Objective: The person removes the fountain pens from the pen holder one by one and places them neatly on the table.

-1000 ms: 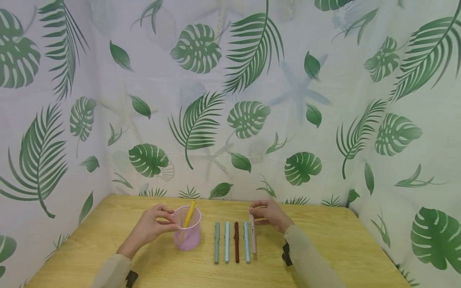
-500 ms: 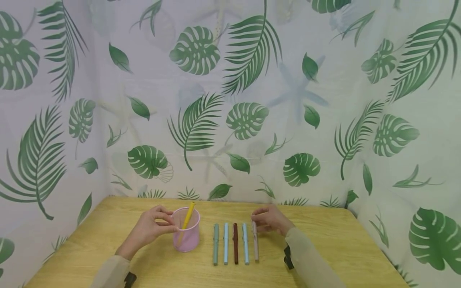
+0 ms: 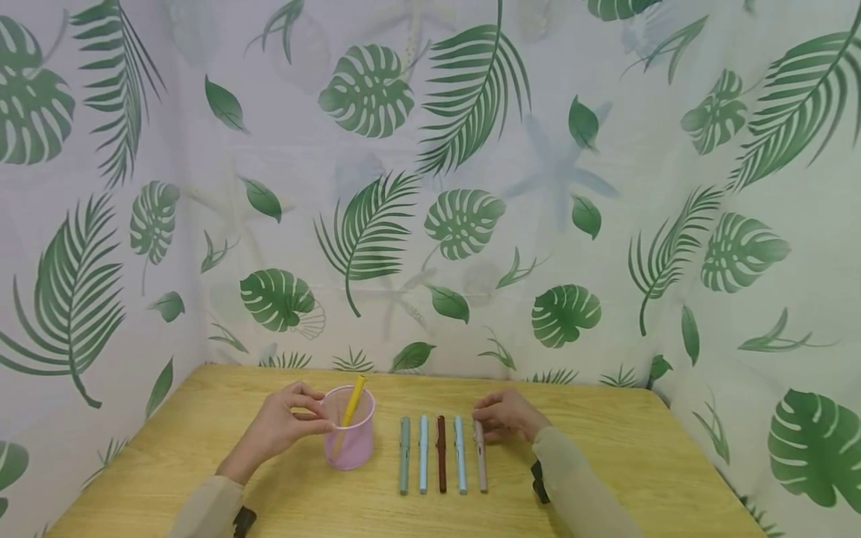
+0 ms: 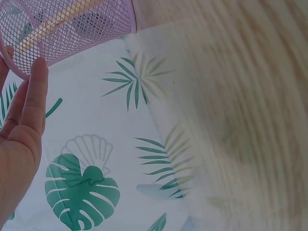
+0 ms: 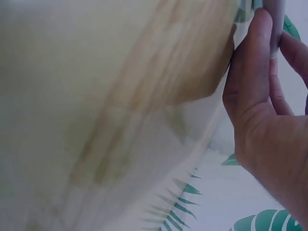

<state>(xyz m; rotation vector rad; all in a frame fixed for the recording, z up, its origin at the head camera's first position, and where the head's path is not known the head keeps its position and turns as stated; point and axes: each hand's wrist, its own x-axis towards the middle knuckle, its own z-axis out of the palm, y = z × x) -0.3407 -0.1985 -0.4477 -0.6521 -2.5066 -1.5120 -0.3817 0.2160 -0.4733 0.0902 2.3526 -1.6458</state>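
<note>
A pink mesh pen cup (image 3: 359,447) stands on the table with a yellow pen (image 3: 353,404) leaning inside it. My left hand (image 3: 284,423) pinches the cup's rim between thumb and fingers; the left wrist view shows fingertips on the mesh cup (image 4: 91,26). To the cup's right lie a grey-green pen (image 3: 404,457), a light blue pen (image 3: 423,457), a dark red pen (image 3: 441,457), another light blue pen (image 3: 460,463) and a pale mauve pen (image 3: 481,465), roughly parallel. My right hand (image 3: 513,415) pinches the mauve pen's far end, also seen between fingers in the right wrist view.
The wooden table (image 3: 605,463) reaches back to a leaf-printed cloth (image 3: 498,314), which also hangs at both sides. A dark strap piece (image 3: 539,482) sits at the right wrist, with another (image 3: 244,521) at the left.
My right hand has brought the mauve pen down and slightly right, laying it in line with the other pens. My left hand stays on the cup's rim.
</note>
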